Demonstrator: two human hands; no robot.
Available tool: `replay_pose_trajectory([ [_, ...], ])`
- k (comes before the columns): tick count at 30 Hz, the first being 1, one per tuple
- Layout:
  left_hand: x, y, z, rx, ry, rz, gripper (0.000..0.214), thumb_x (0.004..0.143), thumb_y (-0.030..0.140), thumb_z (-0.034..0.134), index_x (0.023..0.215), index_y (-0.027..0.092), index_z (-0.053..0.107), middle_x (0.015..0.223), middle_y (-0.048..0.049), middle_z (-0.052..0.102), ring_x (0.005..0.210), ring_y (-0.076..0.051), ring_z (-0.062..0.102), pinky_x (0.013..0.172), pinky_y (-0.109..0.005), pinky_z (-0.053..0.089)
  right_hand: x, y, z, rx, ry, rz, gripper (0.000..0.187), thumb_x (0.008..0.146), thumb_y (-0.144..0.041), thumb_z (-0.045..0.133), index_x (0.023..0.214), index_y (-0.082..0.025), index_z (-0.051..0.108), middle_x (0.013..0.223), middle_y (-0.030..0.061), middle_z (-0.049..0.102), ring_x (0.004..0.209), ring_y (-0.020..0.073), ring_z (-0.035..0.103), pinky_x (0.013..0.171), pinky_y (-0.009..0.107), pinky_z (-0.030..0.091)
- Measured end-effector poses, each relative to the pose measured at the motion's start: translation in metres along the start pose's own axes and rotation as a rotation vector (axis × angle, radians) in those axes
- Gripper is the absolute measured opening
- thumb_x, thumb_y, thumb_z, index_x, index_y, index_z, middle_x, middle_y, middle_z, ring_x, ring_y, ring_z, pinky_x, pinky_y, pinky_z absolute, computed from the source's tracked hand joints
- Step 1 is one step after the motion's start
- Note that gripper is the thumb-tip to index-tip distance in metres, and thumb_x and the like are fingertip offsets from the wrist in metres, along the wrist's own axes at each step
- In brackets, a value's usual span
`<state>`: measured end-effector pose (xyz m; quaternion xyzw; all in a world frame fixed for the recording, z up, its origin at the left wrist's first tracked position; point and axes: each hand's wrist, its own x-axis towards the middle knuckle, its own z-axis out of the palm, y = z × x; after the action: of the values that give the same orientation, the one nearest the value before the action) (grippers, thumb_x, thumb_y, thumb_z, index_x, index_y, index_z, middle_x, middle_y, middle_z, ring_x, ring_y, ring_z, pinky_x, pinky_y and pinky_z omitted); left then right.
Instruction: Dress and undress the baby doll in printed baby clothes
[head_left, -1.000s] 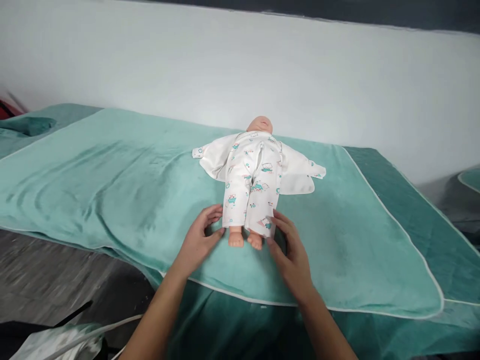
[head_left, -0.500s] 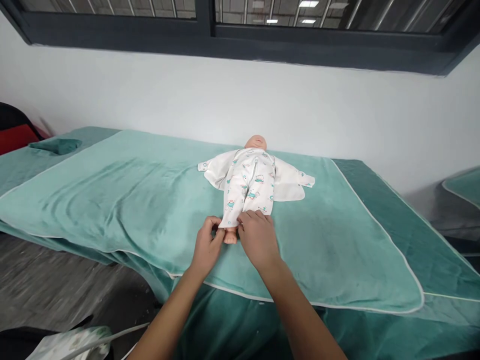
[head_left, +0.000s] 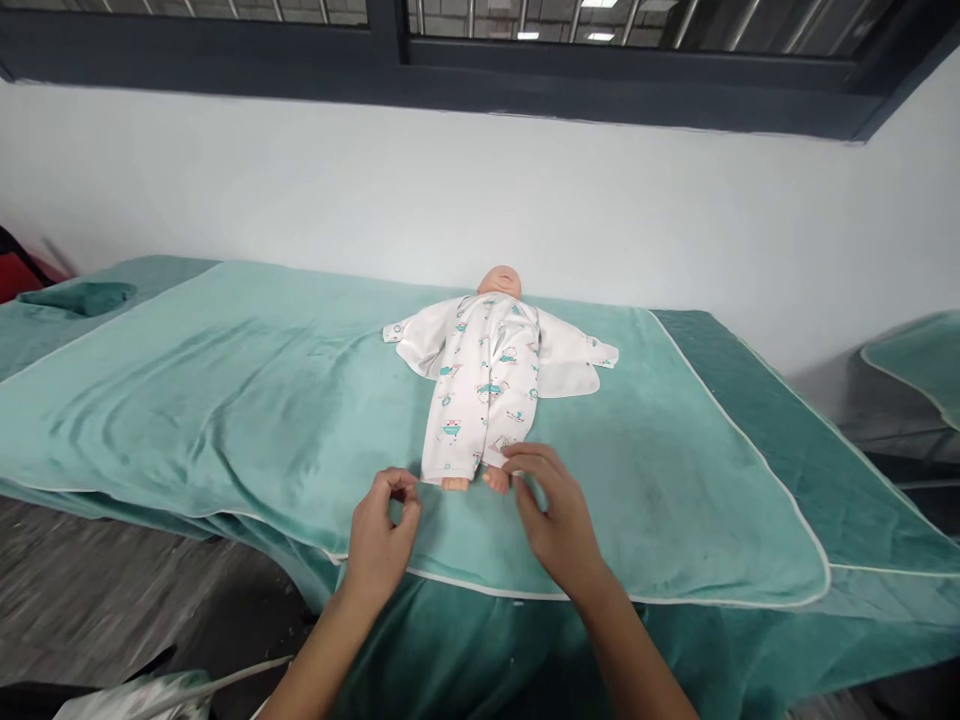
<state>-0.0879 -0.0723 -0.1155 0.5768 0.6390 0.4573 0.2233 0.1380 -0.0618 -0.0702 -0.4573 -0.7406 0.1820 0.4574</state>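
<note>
A baby doll (head_left: pixel 501 282) lies on its back on a light green towel (head_left: pixel 225 400), head toward the wall, dressed in a white printed romper (head_left: pixel 484 395) with an open white jacket spread beside it. My left hand (head_left: pixel 381 532) hovers just left of the doll's feet (head_left: pixel 474 481), fingers curled with thumb and forefinger close together and nothing in them. My right hand (head_left: pixel 553 515) sits just right of the feet, fingers bent and apart, fingertips near the trouser hem, holding nothing.
The towel covers a darker green padded table (head_left: pixel 810 430) against a white wall (head_left: pixel 480 200) under a dark window frame. A folded green cloth (head_left: pixel 75 297) lies at far left. Another green surface (head_left: pixel 919 360) shows at right. Grey floor lies left of the table.
Both hands have let go of the trouser hems and pulled back toward me, apart from the doll's feet. The camera view shifted slightly.
</note>
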Motion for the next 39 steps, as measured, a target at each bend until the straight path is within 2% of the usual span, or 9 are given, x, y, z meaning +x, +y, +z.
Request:
replay_pose_trajectory([
  [5, 0.001, 0.028, 0.001, 0.032, 0.048, 0.312, 0.009, 0.095, 0.023, 0.051, 0.099, 0.021, 0.059, 0.095, -0.0036, 0.066, 0.091, -0.019, 0.063, 0.082, -0.032, 0.051, -0.012, 0.033, 0.009, -0.175, 0.096, 0.232, 0.03, 0.086, -0.011, 0.055, 0.114, -0.021, 0.055, 0.12, 0.0117, 0.061, 0.113, 0.027, 0.056, 0.09, 0.042, 0.048],
  [8, 0.013, 0.047, 0.012, 0.141, -0.055, 0.531, 0.018, 0.095, 0.017, 0.05, 0.11, 0.021, 0.059, 0.11, -0.0064, 0.067, 0.111, -0.023, 0.059, 0.095, -0.039, 0.049, -0.004, 0.036, 0.02, -0.303, 0.059, 0.26, 0.017, 0.087, -0.015, 0.058, 0.103, -0.021, 0.061, 0.106, 0.0095, 0.065, 0.101, 0.0284, 0.056, 0.086, 0.044, 0.045],
  [11, 0.026, 0.056, 0.024, 0.309, -0.16, 0.603, 0.025, 0.095, 0.015, 0.05, 0.117, 0.021, 0.059, 0.124, -0.0078, 0.065, 0.13, -0.028, 0.05, 0.104, -0.046, 0.045, 0.005, 0.03, 0.021, -0.192, 0.04, 0.225, 0.014, 0.089, -0.013, 0.053, 0.096, -0.02, 0.063, 0.093, 0.006, 0.065, 0.088, 0.0237, 0.056, 0.079, 0.038, 0.044],
  [16, 0.035, 0.059, 0.037, 0.398, -0.224, 0.616, 0.017, 0.097, 0.021, 0.052, 0.11, 0.021, 0.063, 0.128, -0.0073, 0.065, 0.135, -0.03, 0.046, 0.104, -0.048, 0.044, 0.007, 0.014, 0.005, 0.143, 0.085, 0.193, 0.01, 0.093, -0.017, 0.055, 0.09, -0.021, 0.064, 0.083, 0.0003, 0.06, 0.075, 0.0156, 0.054, 0.07, 0.029, 0.044],
  [24, 0.036, 0.058, 0.048, 0.339, -0.269, 0.694, 0.009, 0.093, 0.016, 0.056, 0.097, 0.022, 0.063, 0.12, -0.0043, 0.068, 0.128, -0.026, 0.054, 0.117, -0.057, 0.031, 0.0, 0.01, -0.001, 0.226, 0.074, 0.18, 0.014, 0.097, -0.02, 0.056, 0.088, -0.023, 0.066, 0.088, 0.0014, 0.065, 0.08, 0.0145, 0.06, 0.071, 0.027, 0.046],
  [29, 0.032, 0.059, 0.034, 0.136, -0.293, 0.642, 0.01, 0.091, 0.013, 0.056, 0.091, 0.023, 0.059, 0.123, -0.0042, 0.066, 0.127, -0.022, 0.054, 0.116, -0.052, 0.037, -0.018, 0.012, -0.005, 0.139, 0.087, 0.157, 0.01, 0.096, -0.017, 0.058, 0.091, -0.022, 0.065, 0.087, 0.0016, 0.061, 0.078, 0.0141, 0.058, 0.069, 0.027, 0.046],
  [33, 0.02, 0.06, 0.019, 0.072, -0.302, 0.652, 0.012, 0.091, 0.012, 0.054, 0.095, 0.023, 0.059, 0.13, -0.0062, 0.062, 0.134, -0.022, 0.048, 0.114, -0.048, 0.041, -0.036, 0.013, -0.014, 0.076, -0.015, 0.122, 0.01, 0.097, -0.018, 0.056, 0.091, -0.022, 0.063, 0.09, 0.003, 0.061, 0.08, 0.0146, 0.06, 0.071, 0.028, 0.048],
  [37, 0.03, 0.042, 0.012, -0.027, -0.31, 0.502, 0.011, 0.095, 0.021, 0.052, 0.096, 0.023, 0.063, 0.138, -0.0084, 0.058, 0.128, -0.022, 0.053, 0.104, -0.041, 0.049, -0.03, 0.028, -0.032, 0.046, -0.195, 0.127, 0.01, 0.097, -0.025, 0.057, 0.091, -0.024, 0.065, 0.092, 0.0041, 0.064, 0.084, 0.0173, 0.063, 0.075, 0.031, 0.053],
  [39, 0.051, 0.028, 0.014, -0.095, -0.205, 0.374, 0.014, 0.097, 0.027, 0.051, 0.096, 0.023, 0.064, 0.133, -0.0093, 0.06, 0.125, -0.021, 0.056, 0.104, -0.04, 0.048, -0.014, 0.041, -0.039, -0.027, -0.134, 0.159, 0.011, 0.097, -0.025, 0.055, 0.093, -0.024, 0.066, 0.095, 0.0054, 0.065, 0.087, 0.0193, 0.063, 0.079, 0.034, 0.054],
])
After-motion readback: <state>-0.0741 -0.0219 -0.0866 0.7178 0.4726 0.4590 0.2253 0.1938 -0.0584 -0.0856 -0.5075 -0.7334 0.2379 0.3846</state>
